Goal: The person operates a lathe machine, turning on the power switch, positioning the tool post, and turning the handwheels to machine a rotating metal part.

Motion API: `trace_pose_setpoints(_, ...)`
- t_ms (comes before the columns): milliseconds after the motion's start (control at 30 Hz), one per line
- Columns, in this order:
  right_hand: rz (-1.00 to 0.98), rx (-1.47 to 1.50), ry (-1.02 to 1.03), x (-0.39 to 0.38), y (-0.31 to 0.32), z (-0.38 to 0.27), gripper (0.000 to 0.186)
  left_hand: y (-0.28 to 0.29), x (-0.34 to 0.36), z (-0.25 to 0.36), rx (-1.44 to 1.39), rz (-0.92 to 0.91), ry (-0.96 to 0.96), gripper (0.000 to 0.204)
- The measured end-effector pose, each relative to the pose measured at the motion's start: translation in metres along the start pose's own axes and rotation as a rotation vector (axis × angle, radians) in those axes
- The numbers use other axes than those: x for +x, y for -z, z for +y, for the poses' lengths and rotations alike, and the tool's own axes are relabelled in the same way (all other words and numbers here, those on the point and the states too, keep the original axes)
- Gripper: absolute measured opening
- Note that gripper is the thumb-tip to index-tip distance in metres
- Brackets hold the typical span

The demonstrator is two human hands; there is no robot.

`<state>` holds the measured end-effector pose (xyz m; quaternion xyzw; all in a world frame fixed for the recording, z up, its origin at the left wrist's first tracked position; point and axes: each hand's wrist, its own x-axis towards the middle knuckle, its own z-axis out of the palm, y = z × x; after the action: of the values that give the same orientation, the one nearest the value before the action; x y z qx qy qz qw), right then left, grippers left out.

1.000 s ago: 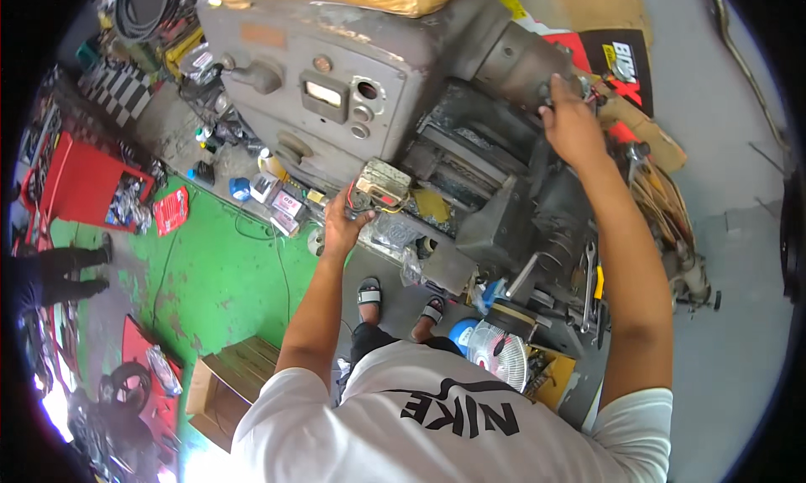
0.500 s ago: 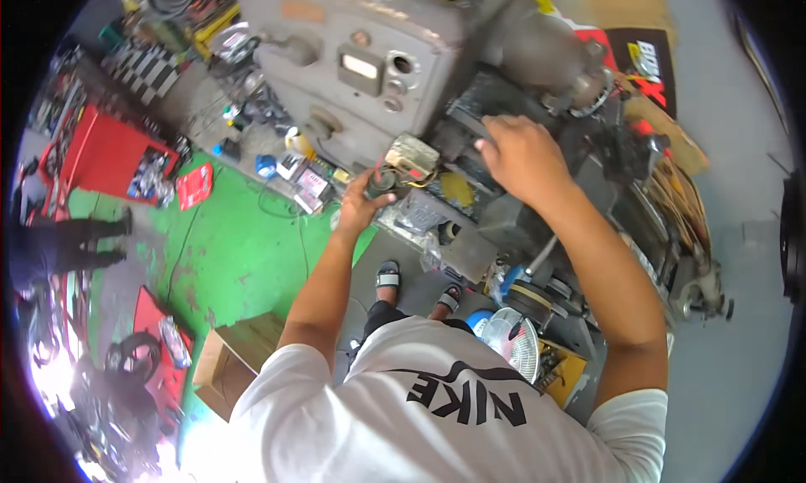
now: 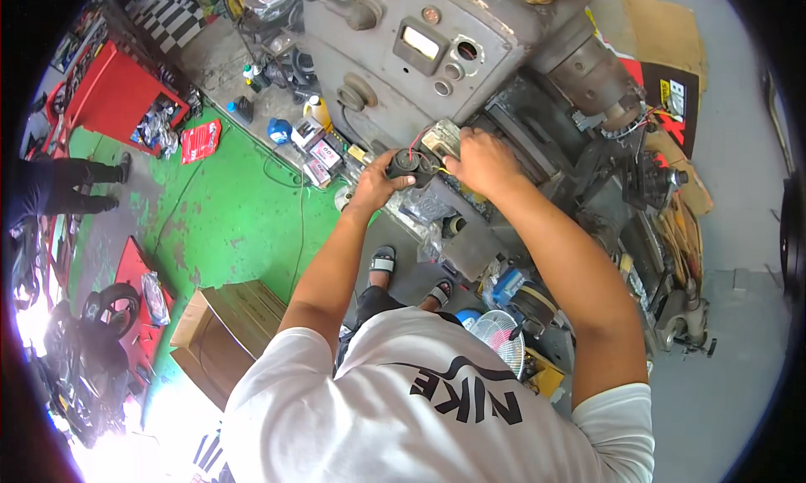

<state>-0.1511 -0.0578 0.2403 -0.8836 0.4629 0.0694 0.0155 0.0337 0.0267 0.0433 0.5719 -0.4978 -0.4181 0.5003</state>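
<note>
Chipped grey metal was seen on the boxy machine [image 3: 403, 80]. Before its panel, the right hand [image 3: 485, 162] was curled, its hold unclear; the left hand [image 3: 374, 183] was half closed around a dark, round-mouthed part [image 3: 409, 162]; beside both, a pale, scuffed block [image 3: 441, 135] was set.

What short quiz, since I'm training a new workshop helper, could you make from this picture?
1. True or false: the left hand and the right hand are both near the pale, boxy part.
2. Which colour is the painted floor beside the open brown cardboard box? A) blue B) green C) yellow
3. How many dark sandals with pale straps show?

Key: 1. True. 2. B. 3. Two.
</note>
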Motion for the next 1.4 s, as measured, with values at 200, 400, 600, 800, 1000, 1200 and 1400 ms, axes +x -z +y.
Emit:
trace_pose_setpoints(200, 0.068, -0.001, -0.031, 0.004, -0.003, -0.001, 0.042, -0.004, -0.005, 0.012, 0.118, 0.035, -0.007, 0.064)
trace_pose_setpoints(400, 0.072, 0.003, -0.074, 0.007, -0.005, -0.009, 0.042, -0.012, -0.008, 0.015, 0.170, 0.092, -0.004, 0.066)
trace_pose_setpoints(600, 0.122, -0.012, -0.079, 0.010, -0.014, -0.008, 0.040, -0.016, -0.015, 0.015, 0.180, 0.153, -0.020, 0.066)
trace_pose_setpoints(800, 0.308, -0.174, -0.013, 0.015, -0.035, -0.014, 0.040, -0.019, -0.014, 0.013, -0.010, 0.090, -0.003, 0.062)
trace_pose_setpoints(1000, 0.349, -0.136, -0.001, 0.015, -0.038, -0.011, 0.038, -0.014, -0.017, 0.016, 0.037, 0.057, 0.038, 0.061)
trace_pose_setpoints(1200, 0.277, -0.070, 0.022, 0.015, -0.028, -0.007, 0.035, -0.015, -0.018, 0.024, 0.020, 0.068, 0.060, 0.061)
trace_pose_setpoints(1400, 0.212, -0.029, 0.006, 0.010, -0.022, -0.001, 0.033, -0.017, -0.011, 0.022, 0.035, 0.050, 0.068, 0.061)
